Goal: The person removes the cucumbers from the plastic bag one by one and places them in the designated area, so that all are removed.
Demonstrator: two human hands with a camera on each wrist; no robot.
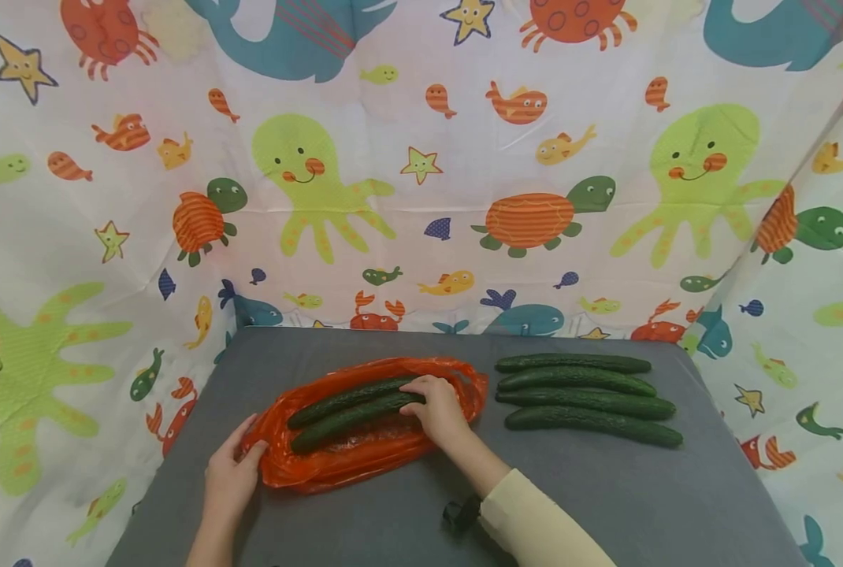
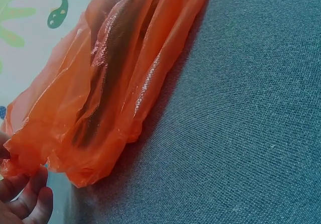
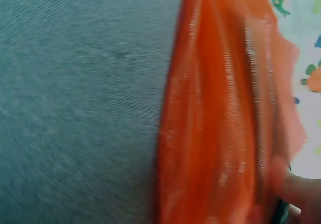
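Note:
An orange plastic bag [image 1: 386,458] lies open on the grey table, with two cucumbers side by side in it. The rear cucumber [image 1: 347,400] and the front cucumber [image 1: 354,423] both slant up to the right. My left hand [image 1: 232,476] pinches the bag's left end; in the left wrist view its fingers [image 2: 30,199] are at the crumpled plastic. Over the right ends of the cucumbers, my right hand [image 1: 437,409] grips the front cucumber between thumb and fingers. The right wrist view is blurred and shows mostly the bag's side [image 3: 215,113].
Right of the bag, several cucumbers [image 1: 584,399] lie in a stacked row on the grey table [image 1: 365,528]. A small black object [image 1: 460,513] is beside the right sleeve [image 1: 535,524]. Curtains [image 1: 407,228] printed with sea animals stand behind and at both sides.

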